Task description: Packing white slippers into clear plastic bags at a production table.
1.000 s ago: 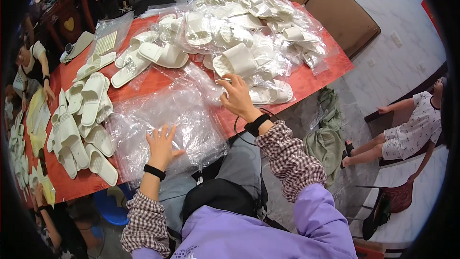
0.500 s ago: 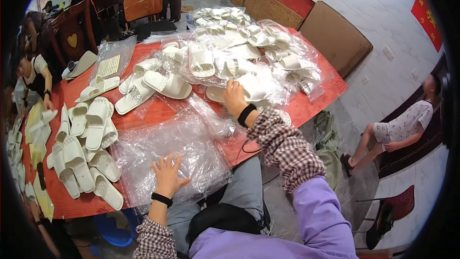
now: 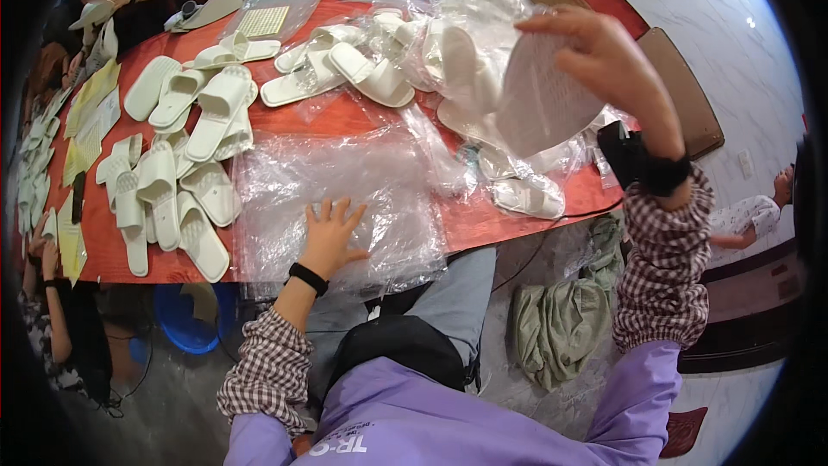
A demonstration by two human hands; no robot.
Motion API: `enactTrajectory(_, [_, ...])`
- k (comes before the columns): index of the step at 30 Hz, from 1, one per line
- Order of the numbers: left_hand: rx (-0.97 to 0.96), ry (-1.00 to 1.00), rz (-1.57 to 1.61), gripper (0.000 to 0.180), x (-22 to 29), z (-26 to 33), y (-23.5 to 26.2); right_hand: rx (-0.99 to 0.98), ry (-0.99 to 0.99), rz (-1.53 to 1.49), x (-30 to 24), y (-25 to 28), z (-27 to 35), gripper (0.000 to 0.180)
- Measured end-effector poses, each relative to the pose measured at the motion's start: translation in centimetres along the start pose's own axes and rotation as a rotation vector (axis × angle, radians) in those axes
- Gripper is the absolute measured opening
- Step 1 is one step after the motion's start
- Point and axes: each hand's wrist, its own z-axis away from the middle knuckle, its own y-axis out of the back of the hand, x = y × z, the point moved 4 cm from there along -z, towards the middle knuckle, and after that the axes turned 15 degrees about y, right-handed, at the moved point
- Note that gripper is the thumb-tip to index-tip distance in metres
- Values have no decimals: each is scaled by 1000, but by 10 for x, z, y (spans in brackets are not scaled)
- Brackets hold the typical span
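The right hand (image 3: 604, 60) is raised above the right side of the worktop (image 3: 345, 116), its fingers pinched on the top edge of a white slipper (image 3: 543, 108) held sole toward the camera. The slipper hangs in the air over the heap of bagged slippers (image 3: 466, 43) at the far right of the red worktop. A dark band sits on the right wrist above a checked cuff.

The left hand (image 3: 332, 237) lies flat, fingers spread and gripping nothing, on a stack of clear plastic bags (image 3: 336, 190) at the near edge of the worktop, right in front of the person. A black band circles that wrist. The two hands are well apart.

Left of the bags, loose white slippers (image 3: 172, 198) lie in rows, some overlapping, from the near left edge toward the far side. More slippers (image 3: 354, 69) lie in the middle far part, just left of the bagged heap. One bagged pair (image 3: 526, 194) rests near the right edge, below the raised slipper. Yellowish cards (image 3: 90, 116) lie along the far left edge.

Another person's arm (image 3: 47, 311) shows at the near left. On the floor to the right lies a green cloth (image 3: 556, 324), and a blue tub (image 3: 185, 324) stands under the worktop at the left. A person (image 3: 759, 216) sits at the right rim.
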Motion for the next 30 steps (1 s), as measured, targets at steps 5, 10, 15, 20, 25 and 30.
enactTrajectory(5, [32,-4,12,85,-5,6,-12,249,9,-1032,-36,-1,-11,49])
enactTrajectory(10, [-458,212,303,76,-23,7,-50,553,-376,-1377,-61,-163,34,59])
enactTrajectory(15, [-204,28,890,67,-43,17,-92,373,-731,-1464,-117,-354,104,64])
enactTrajectory(20, [-275,-13,699,62,-36,17,-80,364,-469,-1183,-118,-355,112,60])
enactTrajectory(25, [-294,13,507,57,-33,5,-59,403,-472,-1274,-135,-323,113,51])
enactTrajectory(30, [-333,62,282,52,-29,25,-46,309,-327,-575,-140,-337,104,44])
